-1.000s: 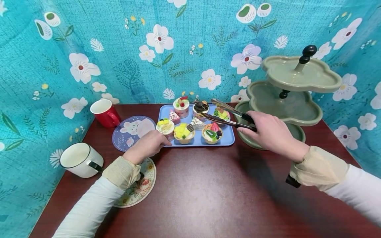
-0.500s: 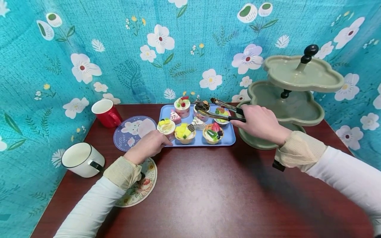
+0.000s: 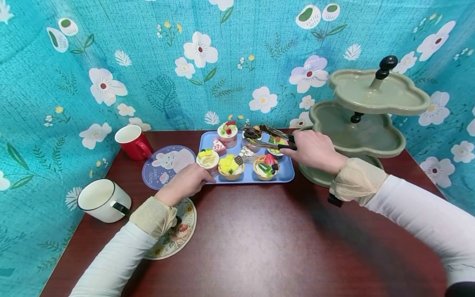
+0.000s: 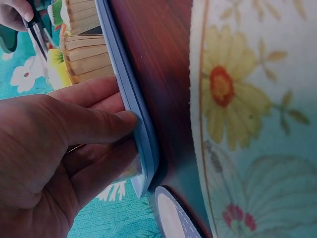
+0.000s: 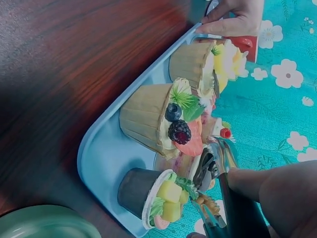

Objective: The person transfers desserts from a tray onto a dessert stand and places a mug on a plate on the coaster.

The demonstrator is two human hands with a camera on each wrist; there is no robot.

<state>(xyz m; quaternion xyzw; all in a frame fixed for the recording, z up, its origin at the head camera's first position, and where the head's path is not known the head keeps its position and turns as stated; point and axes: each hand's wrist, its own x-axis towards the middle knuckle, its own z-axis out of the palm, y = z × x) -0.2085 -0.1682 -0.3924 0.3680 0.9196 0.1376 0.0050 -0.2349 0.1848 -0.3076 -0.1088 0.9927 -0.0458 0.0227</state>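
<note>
My left hand (image 3: 185,181) grips the front-left edge of a blue tray (image 3: 283,175); in the left wrist view the thumb (image 4: 106,124) presses on its rim. My right hand (image 3: 315,149) holds metal tongs (image 3: 272,144) with black handles, reaching over the tray's right side. The parted tips of the tongs are on either side of a chocolate-topped dessert cup (image 3: 252,133); whether they touch it I cannot tell. Below the tongs sit a strawberry-and-berry tart (image 3: 265,167) and a dark cup with yellow cubes (image 5: 148,193). A mango tart (image 3: 231,167) and a fruit cup (image 3: 208,159) are nearest my left hand.
A green three-tier stand (image 3: 358,130) rises at the right, close to my right forearm. On the left are a red mug (image 3: 130,144), a white mug (image 3: 100,202), a blue rabbit mat (image 3: 163,165) and a floral round mat (image 3: 183,231) under my left wrist.
The tongs and my right hand have moved left and slightly down, toward the chocolate-topped cup. My left hand stays at the tray edge.
</note>
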